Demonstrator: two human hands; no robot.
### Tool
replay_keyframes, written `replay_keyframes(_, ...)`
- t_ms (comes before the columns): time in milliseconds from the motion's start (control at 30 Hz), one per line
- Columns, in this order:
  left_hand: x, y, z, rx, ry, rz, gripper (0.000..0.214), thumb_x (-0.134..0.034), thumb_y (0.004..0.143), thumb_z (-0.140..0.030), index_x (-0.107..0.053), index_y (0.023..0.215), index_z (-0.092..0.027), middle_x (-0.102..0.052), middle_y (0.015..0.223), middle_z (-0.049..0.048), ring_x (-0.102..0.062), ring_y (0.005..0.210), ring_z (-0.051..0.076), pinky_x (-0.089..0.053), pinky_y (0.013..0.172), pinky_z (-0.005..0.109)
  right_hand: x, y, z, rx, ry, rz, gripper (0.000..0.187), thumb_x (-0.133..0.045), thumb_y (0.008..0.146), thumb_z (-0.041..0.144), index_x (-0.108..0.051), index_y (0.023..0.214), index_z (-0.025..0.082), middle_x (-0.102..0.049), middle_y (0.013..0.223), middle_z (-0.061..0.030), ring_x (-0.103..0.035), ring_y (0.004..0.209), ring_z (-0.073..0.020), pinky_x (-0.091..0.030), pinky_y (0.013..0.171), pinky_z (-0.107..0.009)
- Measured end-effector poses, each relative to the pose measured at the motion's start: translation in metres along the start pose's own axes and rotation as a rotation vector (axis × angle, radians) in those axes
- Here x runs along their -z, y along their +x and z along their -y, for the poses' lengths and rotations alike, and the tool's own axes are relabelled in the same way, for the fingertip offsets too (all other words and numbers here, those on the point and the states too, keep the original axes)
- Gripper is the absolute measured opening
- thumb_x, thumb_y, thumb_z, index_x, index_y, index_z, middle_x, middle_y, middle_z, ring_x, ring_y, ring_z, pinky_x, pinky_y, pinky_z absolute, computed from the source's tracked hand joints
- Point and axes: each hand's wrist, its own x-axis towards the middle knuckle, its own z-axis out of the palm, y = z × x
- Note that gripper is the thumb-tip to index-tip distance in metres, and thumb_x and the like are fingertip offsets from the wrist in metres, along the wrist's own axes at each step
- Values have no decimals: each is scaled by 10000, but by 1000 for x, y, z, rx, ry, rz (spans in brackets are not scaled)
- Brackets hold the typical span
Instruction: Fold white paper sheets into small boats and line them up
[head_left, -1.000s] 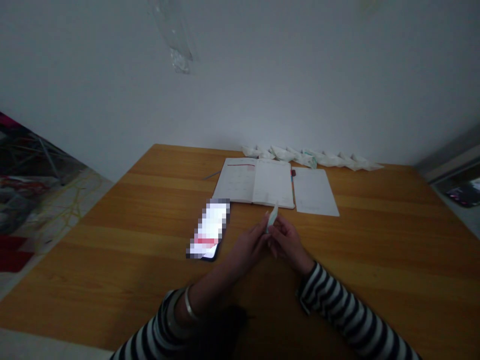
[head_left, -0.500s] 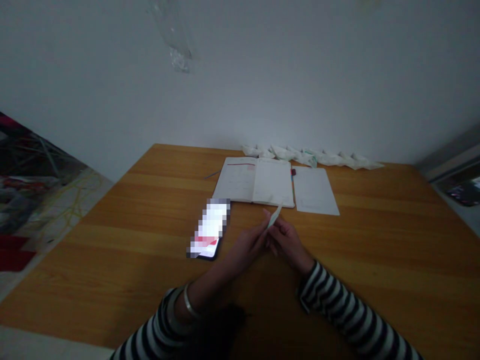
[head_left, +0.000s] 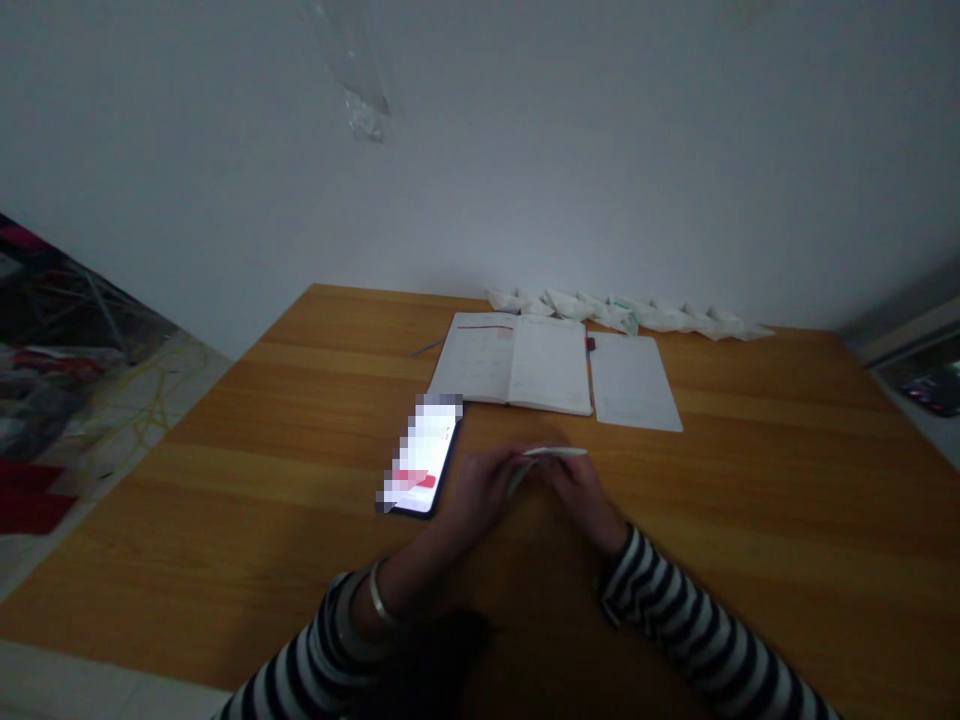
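Between my hands is a small folded piece of pale paper, seen nearly edge-on above the table. My left hand is closed on its left side, and a lower flap of it hangs by those fingers. My right hand pinches the paper from the right, with its fingertips partly hidden beneath. To the left of my left hand lies a phone with its screen lit. Beyond my hands an open notebook rests flat, with a white sheet at its right side.
A row of folded pale paper pieces lines the table's back edge near the wall. A thin pen-like stick lies left of the notebook. The wooden table reaches to the wall, where a clear plastic bag hangs.
The paper has turned from pointing up and away to lying nearly level across my fingers, with a flap spread open below. My left hand has shifted slightly left.
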Motion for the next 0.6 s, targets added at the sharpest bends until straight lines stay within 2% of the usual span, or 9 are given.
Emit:
replay_keyframes(67,-2,-1,1,32,100,-32,315,-473,987,-310,-694,827,-152,-698,710,36,-611,628,162,-428,611,260,0,0,4,66,-27,-41,291,-658,874,446,-728,1039,217,-721,994,-75,-672,903,-214,-549,812,-342)
replay_keyframes(133,-5,-2,0,33,180,-13,302,-505,960,-273,-678,747,-148,-671,652,33,-576,576,153,-386,573,257,1,0,7,100,-64,-91,263,-733,810,452,-746,899,204,-700,871,-55,-645,788,-195,-537,709,-301)
replay_keyframes(200,-8,-3,-2,29,201,21,261,-529,935,-238,-690,753,-144,-686,670,45,-587,588,159,-387,578,261,2,-1,9,72,-106,-106,262,-770,772,436,-717,687,194,-639,673,-15,-582,635,-161,-488,584,-260)
replay_keyframes(300,-9,-1,-2,43,127,73,244,-511,934,-220,-724,852,-135,-732,760,74,-640,664,188,-442,632,278,3,-3,11,-8,-112,-148,324,-729,813,427,-682,602,186,-602,569,4,-525,532,-136,-436,504,-242)
replay_keyframes(400,-8,3,1,49,-68,129,272,-491,950,-242,-740,1005,-146,-773,938,92,-698,841,225,-515,781,321,3,-3,11,-36,-65,-195,344,-656,873,460,-729,699,172,-673,644,-28,-596,594,-161,-490,558,-263)
replay_keyframes(500,-6,7,4,56,-273,109,335,-497,967,-309,-704,1187,-163,-740,1184,100,-684,1058,250,-512,952,369,3,1,9,-67,-24,-205,390,-598,906,502,-768,911,150,-727,763,-60,-666,724,-201,-545,666,-305)
replay_keyframes(533,-6,8,4,79,-312,97,365,-495,973,-338,-687,1225,-156,-729,1209,108,-692,1045,251,-524,944,374,3,2,7,-63,-26,-202,404,-590,910,507,-764,972,147,-739,820,-71,-678,780,-213,-554,710,-321)
replay_keyframes(600,-6,8,4,136,-349,121,425,-497,977,-392,-657,1272,-130,-752,1135,120,-727,890,236,-572,837,367,3,4,4,-34,-37,-191,399,-614,897,500,-749,1042,154,-746,956,-90,-679,887,-229,-554,785,-341)
